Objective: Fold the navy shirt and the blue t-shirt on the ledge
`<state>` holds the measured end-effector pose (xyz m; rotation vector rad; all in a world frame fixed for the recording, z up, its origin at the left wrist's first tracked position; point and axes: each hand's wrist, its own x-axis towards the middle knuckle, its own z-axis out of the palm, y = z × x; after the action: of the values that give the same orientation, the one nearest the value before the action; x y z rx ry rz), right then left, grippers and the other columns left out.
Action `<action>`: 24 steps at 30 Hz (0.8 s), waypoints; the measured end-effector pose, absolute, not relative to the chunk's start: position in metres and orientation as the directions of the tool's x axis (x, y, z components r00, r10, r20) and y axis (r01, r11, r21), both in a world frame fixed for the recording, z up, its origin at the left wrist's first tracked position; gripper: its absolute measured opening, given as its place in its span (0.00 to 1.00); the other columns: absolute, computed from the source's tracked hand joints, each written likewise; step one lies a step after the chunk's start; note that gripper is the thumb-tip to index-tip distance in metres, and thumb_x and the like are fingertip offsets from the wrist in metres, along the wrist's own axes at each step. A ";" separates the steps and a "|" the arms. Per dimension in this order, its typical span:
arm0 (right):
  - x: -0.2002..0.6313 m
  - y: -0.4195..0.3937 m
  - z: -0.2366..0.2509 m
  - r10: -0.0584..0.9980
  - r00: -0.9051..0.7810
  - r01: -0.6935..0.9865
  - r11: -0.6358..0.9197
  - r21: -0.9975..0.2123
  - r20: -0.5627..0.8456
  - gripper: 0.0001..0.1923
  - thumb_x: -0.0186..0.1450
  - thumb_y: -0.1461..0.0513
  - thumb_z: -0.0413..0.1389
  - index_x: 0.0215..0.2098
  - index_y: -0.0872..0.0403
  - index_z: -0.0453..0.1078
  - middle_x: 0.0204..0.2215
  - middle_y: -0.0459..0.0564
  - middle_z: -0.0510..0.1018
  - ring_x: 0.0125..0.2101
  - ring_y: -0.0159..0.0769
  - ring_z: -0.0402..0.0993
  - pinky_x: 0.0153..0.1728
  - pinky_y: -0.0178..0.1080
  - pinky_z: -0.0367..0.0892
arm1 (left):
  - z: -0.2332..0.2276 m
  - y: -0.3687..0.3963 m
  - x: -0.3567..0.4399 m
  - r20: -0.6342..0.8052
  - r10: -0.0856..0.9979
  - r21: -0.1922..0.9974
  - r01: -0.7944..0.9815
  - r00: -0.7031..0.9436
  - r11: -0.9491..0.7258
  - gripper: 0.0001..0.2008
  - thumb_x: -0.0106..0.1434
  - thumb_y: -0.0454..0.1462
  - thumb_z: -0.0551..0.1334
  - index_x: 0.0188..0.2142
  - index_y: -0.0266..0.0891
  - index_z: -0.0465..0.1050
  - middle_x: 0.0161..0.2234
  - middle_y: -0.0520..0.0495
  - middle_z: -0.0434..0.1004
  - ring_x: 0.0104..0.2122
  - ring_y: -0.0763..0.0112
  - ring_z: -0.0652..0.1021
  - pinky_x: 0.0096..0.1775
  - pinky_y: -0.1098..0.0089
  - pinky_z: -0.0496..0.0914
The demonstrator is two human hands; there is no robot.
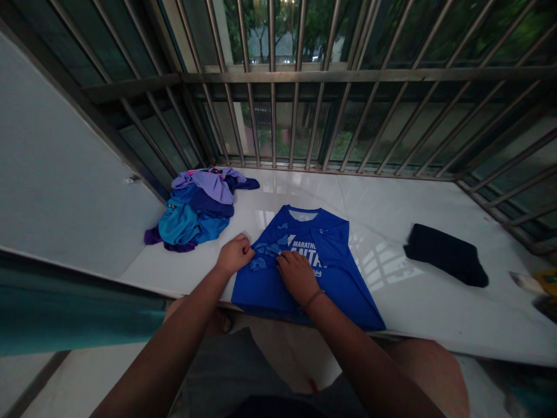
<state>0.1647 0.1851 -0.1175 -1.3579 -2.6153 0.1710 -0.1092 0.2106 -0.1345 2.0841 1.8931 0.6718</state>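
A blue T-shirt (pixel 270 287) with white lettering lies front up on the white tiled ledge, its collar toward the window and its lower edge at the ledge's near rim. At the shirt's left edge, my left hand (pixel 235 254) is closed, thumb and fingers pinching the cloth. My right hand (pixel 299 277) rests on the chest, over part of the print, with curled fingers gripping the end of the left sleeve, which is folded inward. The right sleeve lies folded over the chest too. My fingertips are partly hidden against the fabric.
A heap of crumpled purple and blue clothes (pixel 195 212) sits at the ledge's left end. To the right lies a folded dark garment (pixel 446 254), with a yellow item (pixel 547 281) at the far right edge. Metal window bars (pixel 296 122) enclose the ledge (pixel 383 203).
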 end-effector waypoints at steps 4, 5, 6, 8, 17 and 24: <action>0.160 0.185 -0.117 0.824 -0.549 0.812 0.565 -0.146 0.138 0.12 0.82 0.63 0.55 0.56 0.49 0.80 0.57 0.58 0.83 0.55 0.50 0.76 0.54 0.49 0.72 | -0.135 0.211 -0.110 0.181 0.983 0.485 0.865 0.042 -0.127 0.14 0.66 0.38 0.63 0.25 0.44 0.63 0.33 0.50 0.72 0.29 0.68 0.72 0.33 0.65 0.58; 0.160 0.185 -0.116 0.824 -0.547 0.812 0.565 -0.145 0.149 0.11 0.82 0.63 0.56 0.55 0.49 0.80 0.57 0.58 0.83 0.55 0.50 0.75 0.53 0.49 0.71 | -0.135 0.212 -0.110 0.183 0.982 0.490 0.862 0.041 -0.127 0.14 0.66 0.38 0.63 0.25 0.44 0.63 0.33 0.50 0.71 0.29 0.68 0.72 0.33 0.65 0.58; 0.160 0.185 -0.116 0.825 -0.543 0.813 0.563 -0.147 0.155 0.10 0.81 0.62 0.57 0.55 0.49 0.80 0.57 0.58 0.82 0.55 0.51 0.75 0.54 0.50 0.71 | -0.136 0.212 -0.111 0.184 0.982 0.496 0.859 0.039 -0.127 0.14 0.66 0.38 0.63 0.25 0.44 0.63 0.32 0.50 0.71 0.29 0.68 0.72 0.33 0.65 0.58; 0.161 0.185 -0.115 0.838 -0.525 0.825 0.544 -0.154 0.148 0.08 0.81 0.59 0.60 0.54 0.50 0.79 0.57 0.59 0.82 0.55 0.52 0.74 0.54 0.50 0.71 | -0.136 0.212 -0.111 0.186 0.982 0.503 0.855 0.038 -0.128 0.14 0.65 0.38 0.63 0.25 0.44 0.63 0.32 0.51 0.71 0.28 0.68 0.71 0.33 0.64 0.58; 0.157 0.186 -0.107 0.794 -0.593 0.788 0.607 -0.104 0.136 0.10 0.84 0.61 0.54 0.52 0.50 0.79 0.54 0.57 0.83 0.55 0.49 0.74 0.54 0.49 0.69 | -0.137 0.213 -0.112 0.186 0.982 0.508 0.852 0.035 -0.127 0.15 0.65 0.37 0.63 0.24 0.44 0.61 0.31 0.50 0.71 0.29 0.67 0.72 0.33 0.64 0.59; 0.164 0.174 -0.103 0.807 -0.585 0.794 0.590 -0.147 0.079 0.09 0.82 0.57 0.58 0.53 0.51 0.79 0.53 0.58 0.84 0.55 0.51 0.77 0.58 0.51 0.70 | -0.136 0.212 -0.112 0.181 0.983 0.502 0.856 0.035 -0.123 0.14 0.66 0.38 0.62 0.25 0.45 0.61 0.31 0.50 0.71 0.30 0.66 0.73 0.34 0.64 0.60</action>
<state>0.1644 0.1745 -0.1025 -1.3551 -2.6770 0.1447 -0.1117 0.2125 -0.1355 2.0585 1.8885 0.7148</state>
